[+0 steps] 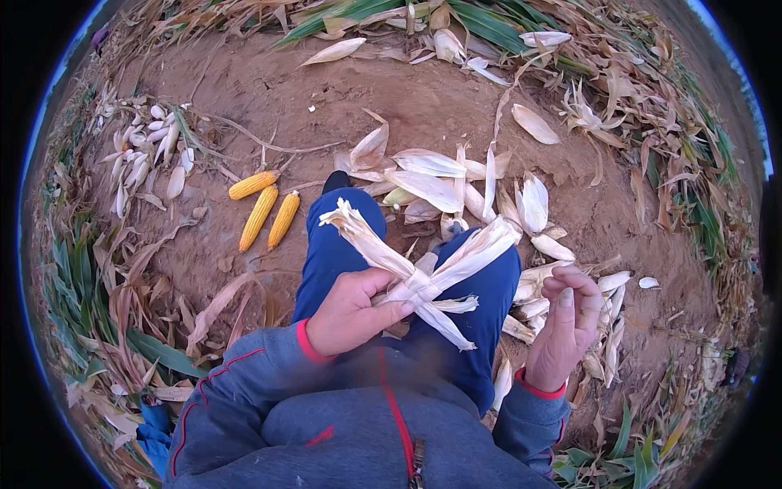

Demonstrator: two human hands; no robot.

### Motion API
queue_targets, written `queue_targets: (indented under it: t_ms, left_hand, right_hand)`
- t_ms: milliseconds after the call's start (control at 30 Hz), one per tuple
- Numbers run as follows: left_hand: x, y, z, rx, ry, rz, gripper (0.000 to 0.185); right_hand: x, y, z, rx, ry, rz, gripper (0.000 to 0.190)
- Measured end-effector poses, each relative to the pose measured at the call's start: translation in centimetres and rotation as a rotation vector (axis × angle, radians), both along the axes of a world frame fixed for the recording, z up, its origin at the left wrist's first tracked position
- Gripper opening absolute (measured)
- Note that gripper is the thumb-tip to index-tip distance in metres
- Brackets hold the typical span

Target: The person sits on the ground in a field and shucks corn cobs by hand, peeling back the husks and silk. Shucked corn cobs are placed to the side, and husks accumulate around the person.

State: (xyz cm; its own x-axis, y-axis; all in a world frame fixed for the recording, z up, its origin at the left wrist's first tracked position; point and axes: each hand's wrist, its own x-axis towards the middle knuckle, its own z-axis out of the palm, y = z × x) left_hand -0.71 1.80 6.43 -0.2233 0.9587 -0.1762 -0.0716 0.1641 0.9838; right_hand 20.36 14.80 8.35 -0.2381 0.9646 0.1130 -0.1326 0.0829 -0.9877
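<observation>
My left hand [360, 305] grips a bundle of pale dry corn husks [421, 284] at its middle, thumb on top. There, husk strips wrap over one another, and twisted ends stick out in several directions above my thighs. Off to the right, my right hand [563, 327] is raised with its fingers loosely bent and nothing visible in it. Below that hand on the ground lies a heap of loose husks [537, 284]. Between and beyond my knees is another pile of husks [431, 183].
Three husked yellow corn cobs [259, 217] lie on the bare soil left of my knees. Farther left is a scattered pile of pale husks [146, 147]. Dry stalks and green leaves [489, 24] curve along the far side. More leaves [159, 351] lie near my left elbow.
</observation>
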Motion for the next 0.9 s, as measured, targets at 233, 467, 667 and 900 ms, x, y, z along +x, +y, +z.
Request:
queue_targets:
  t_ms: [233, 467, 667, 900]
  left_hand:
    - [0.1, 1.3, 0.5, 0.083, 0.637, -0.083, 0.022]
    - [-0.4, 1.5, 1.2, 0.068, 0.840, -0.186, 0.021]
    - [-0.4, 1.7, 0.1, -0.033, 0.739, -0.265, 0.015]
    - [-0.8, 3.2, 1.6, -0.196, 0.793, -0.565, 0.024]
  right_hand:
    - [-5.3, -0.4, 2.6, 0.325, -0.336, 0.510, 0.026]
    - [-6.5, -1.8, 0.5, 0.316, -0.319, 0.461, 0.023]
    - [-5.8, -3.3, -1.3, 0.409, -0.225, 0.405, 0.025]
    - [-4.3, -4.3, -3.8, 0.217, -0.068, 0.214, 0.025]
